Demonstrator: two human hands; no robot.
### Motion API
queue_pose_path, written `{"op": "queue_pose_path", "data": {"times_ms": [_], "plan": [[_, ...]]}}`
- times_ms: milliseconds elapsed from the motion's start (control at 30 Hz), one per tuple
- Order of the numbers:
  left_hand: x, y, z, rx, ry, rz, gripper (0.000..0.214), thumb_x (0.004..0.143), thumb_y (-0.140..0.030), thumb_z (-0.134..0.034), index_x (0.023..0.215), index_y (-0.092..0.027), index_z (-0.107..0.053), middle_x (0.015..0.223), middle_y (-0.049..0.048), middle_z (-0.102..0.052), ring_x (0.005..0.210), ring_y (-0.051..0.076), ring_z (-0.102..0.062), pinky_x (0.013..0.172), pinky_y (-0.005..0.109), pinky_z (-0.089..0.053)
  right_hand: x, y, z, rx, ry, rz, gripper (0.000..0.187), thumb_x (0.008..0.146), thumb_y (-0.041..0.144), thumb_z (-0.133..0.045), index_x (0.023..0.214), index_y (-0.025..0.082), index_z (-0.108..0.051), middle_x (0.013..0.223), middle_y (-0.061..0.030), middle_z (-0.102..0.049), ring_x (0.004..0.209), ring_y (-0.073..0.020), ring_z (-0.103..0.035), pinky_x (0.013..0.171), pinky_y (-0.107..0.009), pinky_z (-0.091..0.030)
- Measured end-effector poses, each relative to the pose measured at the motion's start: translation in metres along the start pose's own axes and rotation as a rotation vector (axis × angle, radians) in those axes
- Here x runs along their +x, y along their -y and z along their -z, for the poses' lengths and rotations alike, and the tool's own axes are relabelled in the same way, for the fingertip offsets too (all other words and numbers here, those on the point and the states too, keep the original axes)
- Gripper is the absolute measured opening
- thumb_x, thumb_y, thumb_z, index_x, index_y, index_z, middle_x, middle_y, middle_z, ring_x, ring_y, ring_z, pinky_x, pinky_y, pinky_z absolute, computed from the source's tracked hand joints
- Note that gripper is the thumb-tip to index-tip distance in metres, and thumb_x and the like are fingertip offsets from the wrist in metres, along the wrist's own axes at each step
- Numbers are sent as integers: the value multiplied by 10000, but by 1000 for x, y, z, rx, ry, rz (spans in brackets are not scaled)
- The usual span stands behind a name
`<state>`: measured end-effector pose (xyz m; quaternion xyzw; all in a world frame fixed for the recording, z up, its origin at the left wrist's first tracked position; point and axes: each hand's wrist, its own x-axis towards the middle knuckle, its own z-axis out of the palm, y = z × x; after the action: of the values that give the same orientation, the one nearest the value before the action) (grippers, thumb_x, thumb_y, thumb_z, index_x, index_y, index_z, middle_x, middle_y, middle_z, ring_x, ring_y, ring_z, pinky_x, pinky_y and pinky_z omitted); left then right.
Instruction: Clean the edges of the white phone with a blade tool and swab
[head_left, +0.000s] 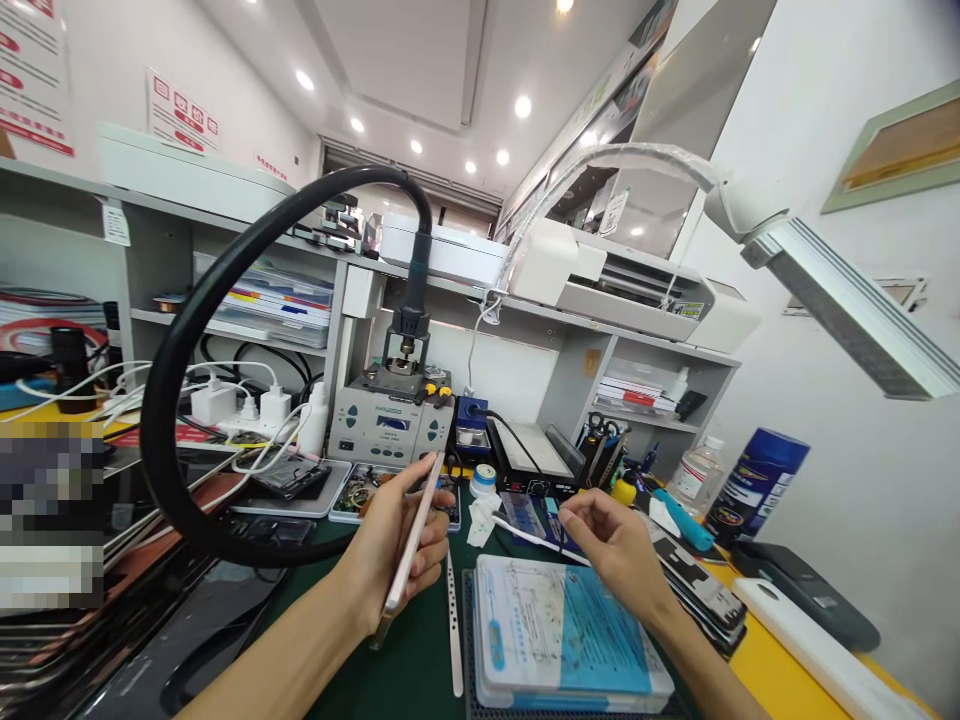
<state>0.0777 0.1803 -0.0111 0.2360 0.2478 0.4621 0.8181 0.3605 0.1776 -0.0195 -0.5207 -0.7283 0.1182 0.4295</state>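
My left hand (390,540) is wrapped round a smartphone (414,545), held up with its narrow edge towards me. The phone is tilted and its faces are hardly visible. To the right, my right hand (619,550) is closed, thumb and forefinger brought together. Whatever is in that pinch, if anything, is too small to make out. Below it lies a flat blue-and-white plastic case (562,625) on a dark ribbed mat. Between the hands, a pale strip with holes (454,630) lies on the green work mat (416,680).
A thick black hose (161,450) loops at the left from a grey soldering station (390,425). Parts trays (360,490) stand behind my left hand. At the right are stacked phone parts (697,590), a clear bottle (697,475) and a blue can (757,485). A lamp (855,300) hangs above.
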Motion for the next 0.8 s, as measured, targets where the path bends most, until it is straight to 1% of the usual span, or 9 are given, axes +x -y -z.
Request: {"op": "queue_pose_path", "data": {"times_ms": [100, 200, 300, 400, 500, 533, 600, 667, 800], "plan": [[-1, 1, -4, 32, -30, -35, 524, 945, -622, -558, 747, -147, -654, 418, -53, -400, 264, 80, -332, 225, 179, -262, 0, 4, -2, -57, 89, 9, 319, 977, 467, -575, 883, 185, -690, 653, 11, -528, 600, -166, -466, 556, -283, -387], [-1, 3, -6, 57, -56, -54, 509, 932, -626, -585, 730, -161, -632, 410, -74, -362, 269, 64, -293, 247, 162, -223, 7, 19, -6, -151, 220, 32, 264, 975, 399, -584, 918, 197, -745, 714, -14, -627, 634, -175, -525, 583, -285, -396], [1, 6, -5, 77, -63, -60, 483, 911, -626, -619, 732, -177, -616, 412, -84, -356, 281, 62, -289, 270, 159, -221, 21, 39, -16, -264, 420, 82, 141, 904, 266, -665, 890, 242, -804, 807, -17, -727, 706, -189, -616, 640, -291, -416], [3, 9, -2, 96, -55, -57, 482, 883, -640, -645, 722, -187, -609, 402, -74, -392, 287, 77, -324, 282, 173, -247, 40, 51, -33, -374, 577, 119, 150, 818, 154, -729, 893, 248, -819, 791, -11, -746, 765, -217, -668, 726, -322, -453], [4, 11, 2, 104, -25, -58, 502, 852, -660, -672, 707, -183, -611, 398, -65, -414, 293, 82, -339, 288, 180, -241, 57, 53, -52, -438, 689, 119, 53, 870, 226, -766, 904, 186, -766, 815, -11, -731, 794, -203, -682, 793, -364, -524], [5, 11, 3, 103, -14, -65, 505, 841, -664, -683, 711, -181, -615, 401, -67, -416, 296, 82, -341, 290, 180, -236, 60, 52, -58, -440, 710, 113, 109, 911, 277, -749, 916, 168, -741, 861, -15, -730, 812, -194, -686, 807, -373, -545], [5, 11, 4, 96, 5, -84, 506, 827, -669, -698, 720, -181, -621, 413, -72, -419, 302, 80, -342, 297, 181, -232, 65, 49, -66, -413, 695, 91, 198, 978, 343, -690, 947, 148, -703, 948, -28, -722, 848, -183, -691, 819, -381, -569], [5, 10, 4, 88, 19, -100, 498, 819, -661, -713, 727, -180, -625, 421, -78, -412, 308, 79, -347, 308, 183, -237, 67, 49, -70, -340, 613, 54, 207, 979, 346, -686, 932, 145, -685, 944, -25, -704, 844, -181, -680, 800, -371, -567], [4, 9, 1, 88, 41, -126, 469, 808, -625, -746, 717, -180, -627, 430, -79, -414, 332, 88, -373, 352, 194, -293, 65, 59, -63, -58, 408, -76, 185, 950, 308, -631, 831, 169, -598, 686, 40, -566, 598, -127, -548, 586, -263, -467]]}}
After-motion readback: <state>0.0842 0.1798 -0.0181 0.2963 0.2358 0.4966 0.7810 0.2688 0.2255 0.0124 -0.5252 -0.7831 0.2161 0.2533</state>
